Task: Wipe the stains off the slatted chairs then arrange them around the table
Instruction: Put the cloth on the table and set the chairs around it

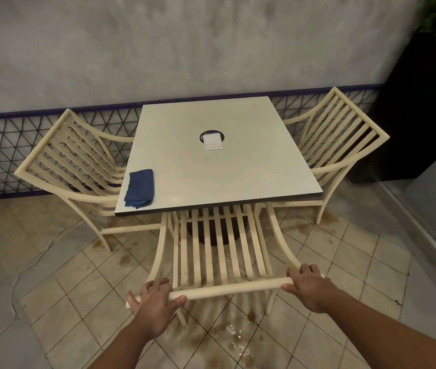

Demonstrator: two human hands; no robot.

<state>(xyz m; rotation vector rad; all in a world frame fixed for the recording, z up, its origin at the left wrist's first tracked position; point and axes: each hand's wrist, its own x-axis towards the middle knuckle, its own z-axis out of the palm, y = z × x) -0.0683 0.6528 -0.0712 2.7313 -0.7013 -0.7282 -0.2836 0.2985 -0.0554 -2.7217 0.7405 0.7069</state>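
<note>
Three cream slatted chairs stand around a square pale table point(251, 169). The near chair point(219, 249) faces the table, its seat partly under the front edge. My left hand point(155, 296) grips the left end of its top rail and my right hand point(304, 286) grips the right end. A second chair point(70, 158) stands at the table's left side and a third chair point(336, 134) at its right side. A folded blue cloth point(140, 188) lies on the table's front left corner.
A white napkin holder point(212, 141) sits on a dark disc at the table's middle. Behind the table are a black lattice fence point(4, 153) and a grey wall. The tiled floor point(350, 265) shows brown stains and a wet patch. A dark planter point(411, 107) stands at the right.
</note>
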